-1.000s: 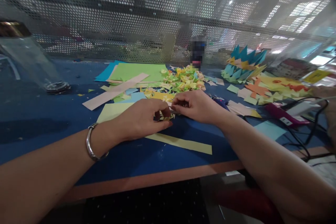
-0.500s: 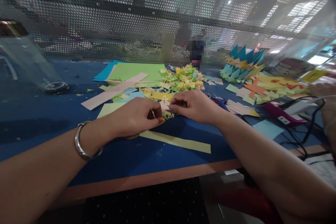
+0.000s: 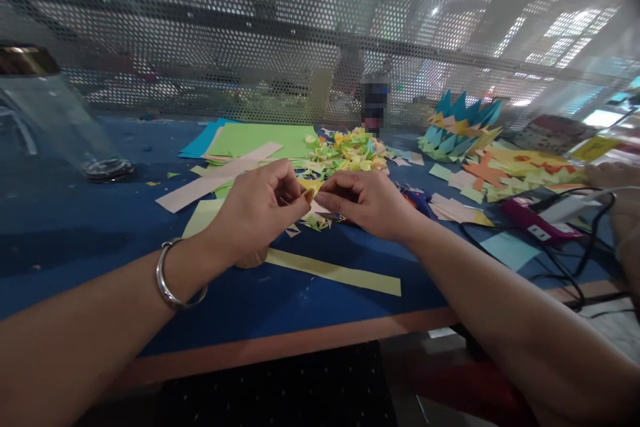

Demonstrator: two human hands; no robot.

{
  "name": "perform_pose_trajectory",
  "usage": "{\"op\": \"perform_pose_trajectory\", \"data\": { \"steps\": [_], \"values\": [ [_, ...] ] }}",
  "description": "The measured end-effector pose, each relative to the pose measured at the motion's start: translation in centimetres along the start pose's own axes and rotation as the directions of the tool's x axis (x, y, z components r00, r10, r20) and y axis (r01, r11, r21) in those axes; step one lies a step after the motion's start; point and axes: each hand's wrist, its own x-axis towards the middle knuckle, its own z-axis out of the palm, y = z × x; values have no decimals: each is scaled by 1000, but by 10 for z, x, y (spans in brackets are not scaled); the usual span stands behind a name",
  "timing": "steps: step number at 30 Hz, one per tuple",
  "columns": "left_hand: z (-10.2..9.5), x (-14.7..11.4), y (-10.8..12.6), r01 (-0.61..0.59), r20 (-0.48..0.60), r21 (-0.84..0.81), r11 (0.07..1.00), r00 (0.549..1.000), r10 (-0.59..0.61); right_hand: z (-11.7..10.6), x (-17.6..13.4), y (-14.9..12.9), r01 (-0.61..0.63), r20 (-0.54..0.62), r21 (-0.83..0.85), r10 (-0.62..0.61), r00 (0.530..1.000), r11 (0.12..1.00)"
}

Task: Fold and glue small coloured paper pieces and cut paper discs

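Note:
My left hand (image 3: 263, 207), a silver bangle on its wrist, pinches a small folded yellow-orange piece of paper (image 3: 310, 194) between thumb and fingers. Against the same piece, the fingertips of my right hand (image 3: 367, 203) are closed in a pinch; the fingers cover most of it. Just beyond both hands is a heap of small folded paper flowers (image 3: 357, 150) in yellow, green and pink. A pale yellow paper strip (image 3: 335, 271) lies on the blue table in front of the hands. Partly hidden under my left wrist is a round tan thing (image 3: 253, 258).
Green paper sheets (image 3: 275, 137) and a pink strip (image 3: 210, 180) lie at back left. A clear bottle (image 3: 65, 120) stands far left. To the right are a layered paper piece (image 3: 460, 123), a purple power strip (image 3: 540, 221) with cables, and another person's arm (image 3: 625, 213).
My left hand has risen slightly from the table and turned, bringing the small paper piece up to the right hand's fingertips. The right hand has barely moved.

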Motion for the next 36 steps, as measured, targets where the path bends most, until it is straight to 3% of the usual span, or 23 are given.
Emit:
{"op": "perform_pose_trajectory", "data": {
  "steps": [5, 8, 12, 14, 22, 36],
  "values": [
    [3, -2, 2, 15, -1, -15, 1000, 1000, -15, 3, 1, -2, 6, 6, 49, -7, 1000, 999],
    [6, 0, -3, 79, 40, -188, 979, 997, -73, 3, 0, -2, -4, 1, 70, 4, 1000, 998],
    [9, 3, -7, 155, 133, -488, 859, 986, -103, 1, 0, -2, -5, 2, 85, 5, 1000, 996],
    [9, 3, -7, 186, 180, -546, 817, 978, -103, 0, -1, -3, -5, -1, 71, 5, 1000, 997],
    [6, 2, -4, 198, 217, -570, 797, 972, -86, -2, -2, -3, 9, -12, 61, -8, 1000, 998],
    [9, 2, -8, 182, 177, -552, 814, 979, -99, 0, -1, -2, -8, -1, 69, 8, 1000, 998]
  ]
}}
